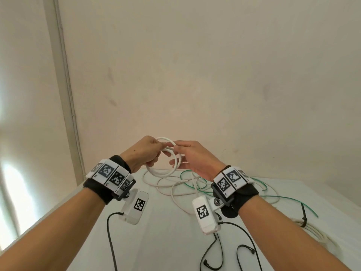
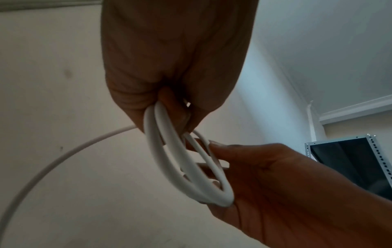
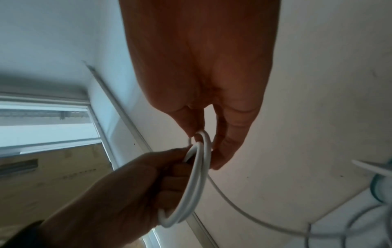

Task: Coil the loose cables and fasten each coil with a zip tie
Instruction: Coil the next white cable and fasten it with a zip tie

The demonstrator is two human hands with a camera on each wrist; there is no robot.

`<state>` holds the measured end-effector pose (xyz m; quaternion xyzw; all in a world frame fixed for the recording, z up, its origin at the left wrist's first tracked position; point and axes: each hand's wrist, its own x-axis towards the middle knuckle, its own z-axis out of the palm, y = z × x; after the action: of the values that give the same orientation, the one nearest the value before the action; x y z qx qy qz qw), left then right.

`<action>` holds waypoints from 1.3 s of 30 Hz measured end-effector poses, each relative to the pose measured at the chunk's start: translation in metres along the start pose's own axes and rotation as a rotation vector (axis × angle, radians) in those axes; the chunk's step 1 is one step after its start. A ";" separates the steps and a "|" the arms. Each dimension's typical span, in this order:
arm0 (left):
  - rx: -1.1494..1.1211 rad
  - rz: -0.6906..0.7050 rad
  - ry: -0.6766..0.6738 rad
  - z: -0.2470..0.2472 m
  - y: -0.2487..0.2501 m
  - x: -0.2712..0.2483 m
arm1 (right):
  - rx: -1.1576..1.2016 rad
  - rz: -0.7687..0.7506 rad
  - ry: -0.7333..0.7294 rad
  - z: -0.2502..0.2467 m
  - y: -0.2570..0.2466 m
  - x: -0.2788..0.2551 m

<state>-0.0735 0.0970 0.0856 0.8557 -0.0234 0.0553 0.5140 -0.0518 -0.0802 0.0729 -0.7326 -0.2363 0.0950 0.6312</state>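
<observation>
Holding a small white cable coil up in the air between both hands, above the far end of the white table. My left hand has its fingers curled round one side of the loops; my right hand pinches the opposite side with thumb and forefinger, other fingers loose.

From the head cam you get the whole mess: the rest of the white cable trails off the coil into a loose tangle on the table, mixed with one green wire. Off at the right edge sits one already bundled cable with a black zip tie round it.

The left wrist cam shows what the head cam can't: the coil edge-on, looks like three or four turns, though it's blurry so don't quote me. It also catches a grey metal rack in the corner. The right wrist cam shows a window instead, plus the tail of cable dropping away.
</observation>
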 end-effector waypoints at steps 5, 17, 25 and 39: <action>-0.081 0.020 0.017 0.013 0.008 -0.002 | -0.376 -0.098 0.061 -0.005 0.007 0.004; 0.001 0.298 0.118 0.026 0.011 0.001 | -0.385 -0.296 0.176 -0.019 0.018 -0.004; 0.757 0.409 0.224 0.027 0.002 0.025 | -0.126 -0.222 0.235 -0.035 0.018 -0.015; -0.542 0.273 -0.012 0.042 0.037 0.007 | -0.105 -0.345 0.435 -0.032 0.020 -0.015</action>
<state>-0.0675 0.0427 0.0988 0.6766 -0.1551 0.1108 0.7112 -0.0466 -0.1178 0.0572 -0.7165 -0.2212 -0.1859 0.6350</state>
